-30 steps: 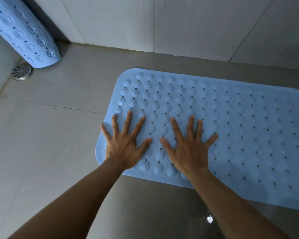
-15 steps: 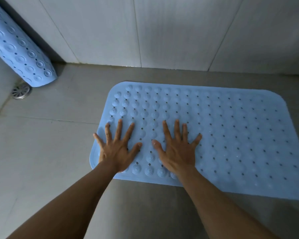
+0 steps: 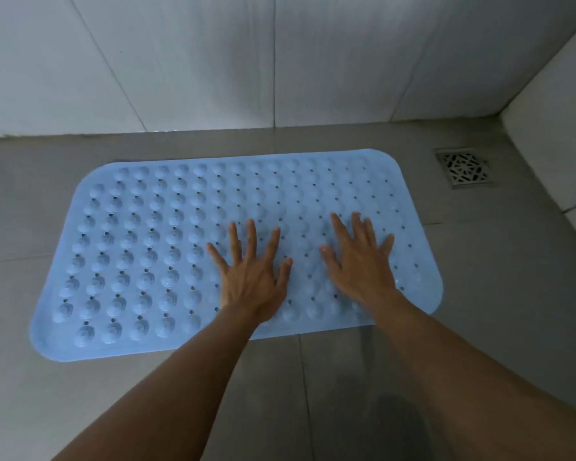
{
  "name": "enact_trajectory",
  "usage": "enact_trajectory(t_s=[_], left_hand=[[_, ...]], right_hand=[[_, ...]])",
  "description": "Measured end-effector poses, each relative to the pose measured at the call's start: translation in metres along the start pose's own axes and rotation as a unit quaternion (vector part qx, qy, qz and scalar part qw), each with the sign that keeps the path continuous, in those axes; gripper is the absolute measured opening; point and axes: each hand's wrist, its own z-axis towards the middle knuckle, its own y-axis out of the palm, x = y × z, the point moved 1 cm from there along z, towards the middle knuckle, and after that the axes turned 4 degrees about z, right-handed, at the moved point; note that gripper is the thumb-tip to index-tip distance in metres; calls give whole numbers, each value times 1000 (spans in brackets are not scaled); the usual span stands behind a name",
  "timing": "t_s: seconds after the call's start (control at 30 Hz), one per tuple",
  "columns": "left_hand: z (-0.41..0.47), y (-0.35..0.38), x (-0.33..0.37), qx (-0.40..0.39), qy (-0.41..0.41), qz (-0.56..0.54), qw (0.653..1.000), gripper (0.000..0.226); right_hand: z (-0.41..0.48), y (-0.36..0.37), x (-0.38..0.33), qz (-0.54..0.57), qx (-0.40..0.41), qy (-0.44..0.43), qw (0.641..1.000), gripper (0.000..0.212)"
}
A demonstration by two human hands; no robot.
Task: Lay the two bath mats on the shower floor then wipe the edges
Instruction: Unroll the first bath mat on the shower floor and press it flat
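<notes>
Mat (image 3: 140, 247) lies flat on floor (image 3: 479, 261) mid-frame, left hand (image 3: 253, 277) and right hand (image 3: 359, 264) splayed wide on its right half, gripping nothing; risk: left half goes unpressed, cups don't seat, mat skates toward drain (image 3: 464, 168) upper right.

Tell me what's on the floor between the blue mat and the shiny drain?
Nothing. In the head view, only bare grey floor tile lies between the blue mat and the metal drain.
</notes>
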Motion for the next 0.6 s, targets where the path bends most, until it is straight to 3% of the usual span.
enact_trajectory(t_s=[0.13,0.3,0.43,0.6], left_hand=[[12,10,30,-10,-17,27,999,68],[15,11,36,-32,-27,28,999,73],[16,9,39,-45,-40,33,998,84],[20,7,43,-50,-42,37,997,80]], right_hand=[[3,-4,54,-16,-15,-4,1000,75],[8,3,66,-25,-2,-10,1000,80],[10,3,68,-28,-13,-23,999,70],[13,1,69,-43,-44,-31,998,60]])
